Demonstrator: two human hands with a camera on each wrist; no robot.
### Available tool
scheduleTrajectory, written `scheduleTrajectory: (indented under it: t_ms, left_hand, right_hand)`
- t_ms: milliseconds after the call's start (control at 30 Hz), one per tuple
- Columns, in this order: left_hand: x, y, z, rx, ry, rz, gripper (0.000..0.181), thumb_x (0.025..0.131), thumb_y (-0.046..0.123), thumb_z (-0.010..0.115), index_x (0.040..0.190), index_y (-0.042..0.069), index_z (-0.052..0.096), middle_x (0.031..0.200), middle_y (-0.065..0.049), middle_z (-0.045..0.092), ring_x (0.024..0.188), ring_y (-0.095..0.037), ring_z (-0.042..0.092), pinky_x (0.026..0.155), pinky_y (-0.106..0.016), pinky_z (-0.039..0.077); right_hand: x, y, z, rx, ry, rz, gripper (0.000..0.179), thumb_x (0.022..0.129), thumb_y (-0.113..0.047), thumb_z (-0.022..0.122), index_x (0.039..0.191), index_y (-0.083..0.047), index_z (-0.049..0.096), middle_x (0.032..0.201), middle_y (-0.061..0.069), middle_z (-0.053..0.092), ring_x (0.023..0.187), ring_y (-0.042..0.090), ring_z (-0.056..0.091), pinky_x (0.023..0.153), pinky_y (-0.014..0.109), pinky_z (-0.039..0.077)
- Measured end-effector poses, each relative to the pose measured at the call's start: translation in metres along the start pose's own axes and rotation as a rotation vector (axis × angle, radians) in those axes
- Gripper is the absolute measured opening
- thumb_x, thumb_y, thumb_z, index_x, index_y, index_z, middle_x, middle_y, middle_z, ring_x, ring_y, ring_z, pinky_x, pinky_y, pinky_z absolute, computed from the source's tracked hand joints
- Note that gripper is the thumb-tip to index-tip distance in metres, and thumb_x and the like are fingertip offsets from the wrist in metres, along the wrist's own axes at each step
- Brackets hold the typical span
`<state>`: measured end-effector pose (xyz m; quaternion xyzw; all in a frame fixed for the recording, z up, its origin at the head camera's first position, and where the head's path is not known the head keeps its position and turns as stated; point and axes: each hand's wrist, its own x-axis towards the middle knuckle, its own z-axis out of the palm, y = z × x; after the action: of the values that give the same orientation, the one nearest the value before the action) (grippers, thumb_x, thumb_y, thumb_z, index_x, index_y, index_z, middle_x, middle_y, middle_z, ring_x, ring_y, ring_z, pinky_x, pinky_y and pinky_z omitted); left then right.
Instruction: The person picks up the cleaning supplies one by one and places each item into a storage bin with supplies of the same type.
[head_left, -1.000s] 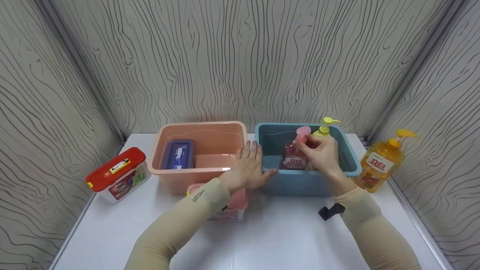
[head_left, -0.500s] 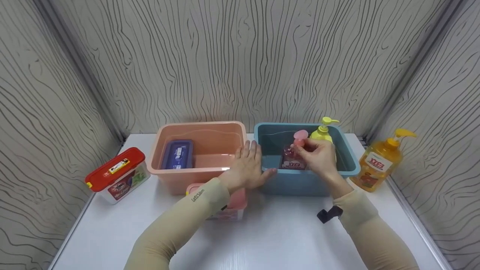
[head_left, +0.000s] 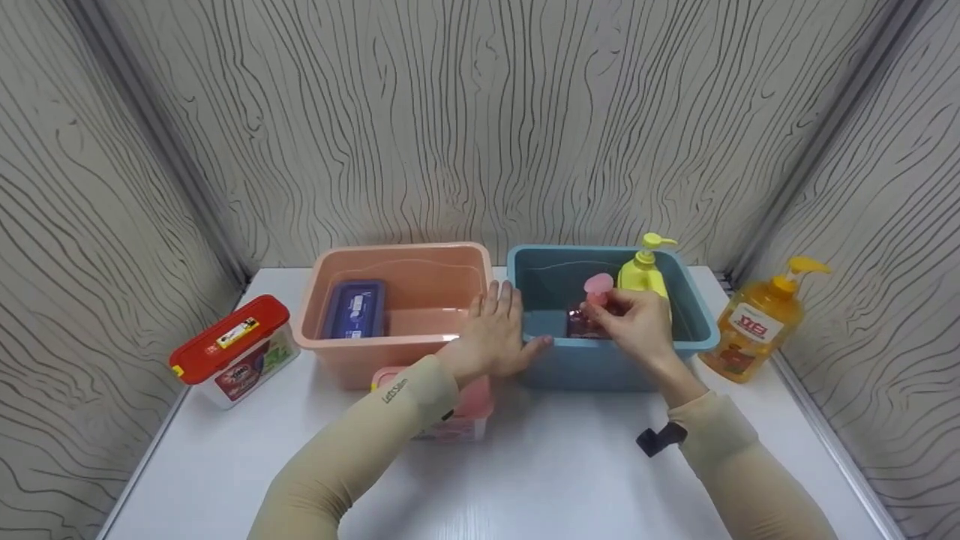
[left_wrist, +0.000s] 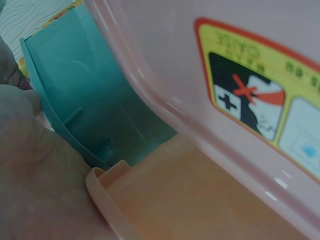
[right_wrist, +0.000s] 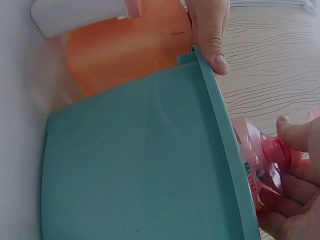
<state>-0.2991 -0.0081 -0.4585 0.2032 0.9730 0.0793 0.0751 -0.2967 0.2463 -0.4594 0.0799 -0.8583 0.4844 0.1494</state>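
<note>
My right hand (head_left: 641, 326) pinches the neck of a pink pump bottle (head_left: 598, 283) inside the blue bin (head_left: 585, 371). The front wall hides the lower part of that bottle. In the right wrist view, thumb and fingers curl about the bottle (right_wrist: 250, 140) just below its pump. Behind it in the bin is a yellow pump bottle (head_left: 641, 271), partly covered by my right hand. With fingers straight, my left hand (head_left: 495, 334) rests across the neighbouring rims of the blue bin and the peach bin (head_left: 360, 367), its thumb on the blue rim.
A blue-purple box (head_left: 356, 307) lies in the peach bin. Under my left forearm is a pink-lidded tub (head_left: 472, 405), partly hidden. A red-lidded tub (head_left: 236, 349) stands at the left, and an orange pump bottle (head_left: 754, 330) stands right of the blue bin.
My right hand has lowered the pink pump bottle deeper into the blue bin, so less of its body shows. More of the yellow bottle is visible. My left hand has stayed in place.
</note>
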Motion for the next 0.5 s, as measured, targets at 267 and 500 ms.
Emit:
scheduleTrajectory:
  t_ms: [267,500]
  left_hand:
    - [-0.0004,0.0000,-0.0005,0.005,0.008,0.002,0.107,0.110,0.081,0.029,0.181,0.004,0.007,0.192,-0.016,0.002,0.180,-0.035,-0.003,0.147,-0.057,0.006]
    - [-0.0014,0.0005,-0.0004,-0.001,0.012,-0.001,0.106,0.110,0.080,0.030,0.181,0.004,0.008,0.192,-0.016,0.002,0.180,-0.035,-0.003,0.147,-0.057,0.005]
  right_hand:
    - [-0.0024,0.0050,0.0017,-0.089,-0.034,0.028,0.020,0.103,-0.021,0.084,0.112,-0.003,0.086,0.093,0.013,0.079,0.087,0.021,0.065,0.073,0.016,0.056]
    - [-0.0036,0.0055,0.0017,-0.101,-0.102,0.067,0.012,0.103,-0.016,0.084,0.110,-0.006,0.086,0.097,0.013,0.082,0.090,0.024,0.069,0.077,0.014,0.059]
